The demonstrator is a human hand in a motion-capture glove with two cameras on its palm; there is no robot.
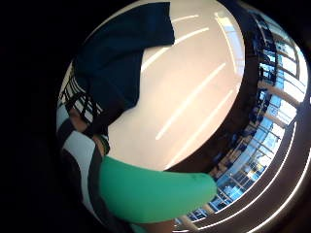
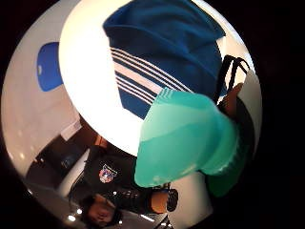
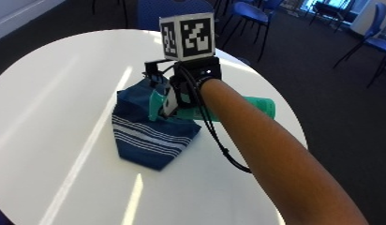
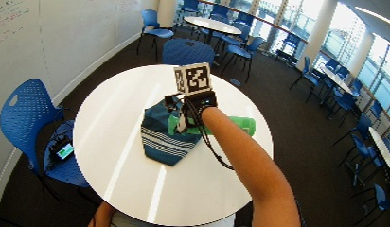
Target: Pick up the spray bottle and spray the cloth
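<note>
1. A round white tabletop (image 3: 49, 122) is seen in the outside view, with a person's right arm stretched out over it from the near edge.
2. A dark blue cloth (image 3: 152, 136) with white stripes near one edge is laid folded on the tabletop, roughly at its middle.
3. A green spray bottle (image 3: 258, 104) is held on its side at the cloth's far edge; its body sticks out past the arm toward the tabletop's rim. Whether it touches the cloth cannot be told.
4. The gloved right hand (image 3: 183, 89) is positioned over the bottle at the edge of the cloth. The bottle's head is hidden by the hand in the outside views.
5. In the thumb side palm view the green bottle body (image 2: 183, 143) is seen filling much of the frame close to the palm, with the striped cloth (image 2: 157, 52) beyond it on the tabletop.
6. In the little finger side palm view the bottle (image 1: 150, 191) is again seen close against the palm, with the cloth (image 1: 121, 53) and bare tabletop (image 1: 194, 87) behind.
7. State of the grip: the fingers are not clearly shown in any view, so it cannot be told whether the grip is closed round the bottle.
8. Blue chairs (image 4: 28, 123) are noted around the tabletop and further tables (image 4: 210, 23) are seen beyond.
</note>
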